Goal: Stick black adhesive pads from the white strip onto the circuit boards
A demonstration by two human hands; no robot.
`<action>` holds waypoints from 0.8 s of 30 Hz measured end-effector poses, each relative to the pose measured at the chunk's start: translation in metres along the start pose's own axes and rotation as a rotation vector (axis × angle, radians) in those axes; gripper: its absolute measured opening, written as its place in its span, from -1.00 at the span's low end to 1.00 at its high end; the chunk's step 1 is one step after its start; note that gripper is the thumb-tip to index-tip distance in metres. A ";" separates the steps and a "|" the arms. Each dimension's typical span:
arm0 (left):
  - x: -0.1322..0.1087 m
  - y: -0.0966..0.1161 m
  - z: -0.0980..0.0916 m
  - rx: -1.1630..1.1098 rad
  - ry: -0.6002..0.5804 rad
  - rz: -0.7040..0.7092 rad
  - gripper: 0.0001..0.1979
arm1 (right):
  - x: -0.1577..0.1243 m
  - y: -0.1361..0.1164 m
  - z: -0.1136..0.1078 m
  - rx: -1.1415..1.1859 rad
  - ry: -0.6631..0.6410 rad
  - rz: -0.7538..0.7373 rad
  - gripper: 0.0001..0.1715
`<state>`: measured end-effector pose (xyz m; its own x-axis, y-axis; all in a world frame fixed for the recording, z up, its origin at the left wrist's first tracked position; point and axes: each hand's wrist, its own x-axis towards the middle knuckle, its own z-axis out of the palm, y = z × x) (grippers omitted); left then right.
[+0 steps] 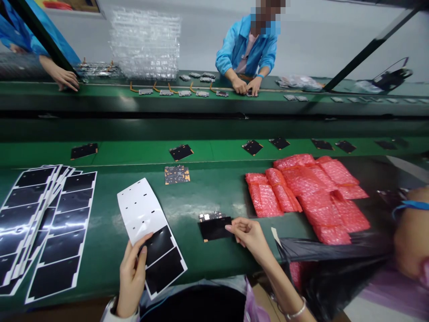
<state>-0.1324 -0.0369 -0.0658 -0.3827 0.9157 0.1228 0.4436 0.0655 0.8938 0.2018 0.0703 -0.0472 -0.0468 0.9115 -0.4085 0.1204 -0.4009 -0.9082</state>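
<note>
My left hand [131,268] is closed on a sheet of stickers [142,201], with thumb and fingers at its left edge. The sheet's upper part is bare white backing with small holes; two black rectangles stay on its lower part. Between thumb and fingertips, my right hand [250,237] pinches the right edge of a black sticker [216,229]. This sticker lies over most of a circuit board [208,216] on the green bench; I cannot tell how much of it is stuck down. Farther back lies another circuit board [177,174], its components facing up.
Overlapping sticker sheets [63,223] lie at left. Red bubble-wrap packets [318,192] are piled at right, near a black plastic bag [342,268] and another person's arm [412,228]. Black-covered boards [181,152] line the green strip behind. Across the line, a person in blue [248,49] handles small parts.
</note>
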 end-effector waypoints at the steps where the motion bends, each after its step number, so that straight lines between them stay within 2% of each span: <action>1: 0.000 0.000 0.000 -0.002 0.001 0.001 -0.75 | 0.000 0.000 -0.001 0.004 0.002 0.001 -0.35; 24: 0.000 0.000 0.000 -0.002 0.012 0.013 -0.75 | 0.001 0.006 -0.002 -0.025 0.005 0.005 -0.35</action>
<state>-0.1323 -0.0363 -0.0660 -0.3861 0.9118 0.1397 0.4468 0.0523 0.8931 0.2040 0.0693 -0.0528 -0.0411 0.9102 -0.4121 0.1453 -0.4026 -0.9038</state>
